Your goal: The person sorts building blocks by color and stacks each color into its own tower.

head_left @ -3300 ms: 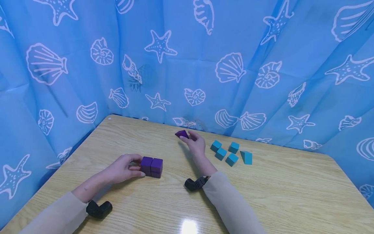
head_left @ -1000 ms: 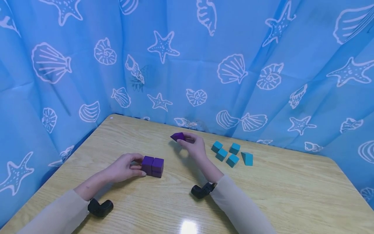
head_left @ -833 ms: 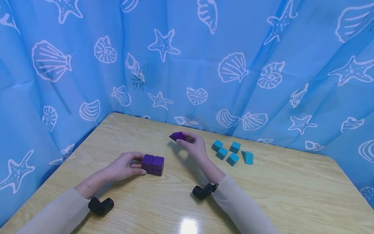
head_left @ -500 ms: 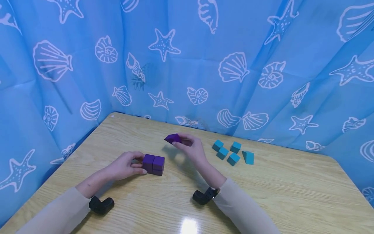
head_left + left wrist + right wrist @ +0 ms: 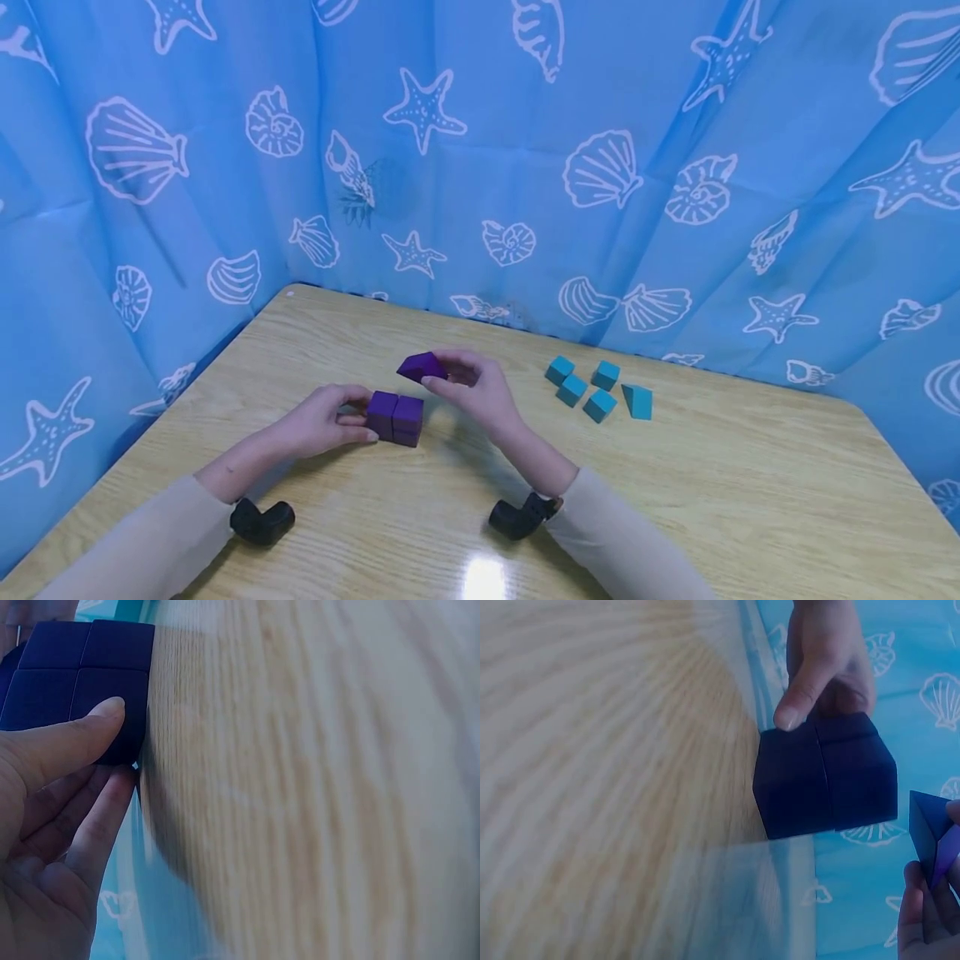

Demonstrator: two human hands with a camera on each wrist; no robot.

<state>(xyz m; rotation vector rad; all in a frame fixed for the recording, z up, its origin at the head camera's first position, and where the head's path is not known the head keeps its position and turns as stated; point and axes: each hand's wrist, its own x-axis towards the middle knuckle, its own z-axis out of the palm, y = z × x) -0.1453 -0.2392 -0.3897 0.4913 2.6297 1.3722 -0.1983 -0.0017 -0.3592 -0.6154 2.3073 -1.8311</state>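
Observation:
Several purple cubes stand as a block on the table, two wide and two high in the left wrist view. My left hand grips the block from its left side, the thumb on the near face and the fingers behind. Just above and behind the block, my right hand pinches a purple triangular prism between thumb and fingers, raised off the table. The right wrist view has the cubes in the middle and the prism at the right edge.
Several teal cubes lie loose on the wooden table to the right of my right hand, with a teal triangular prism beside them. A blue shell-patterned curtain hangs behind and along the left of the table.
My right hand has carried the purple prism left and toward me, from the back of the table to close by the purple cubes. The left hand keeps its grip on the cubes.

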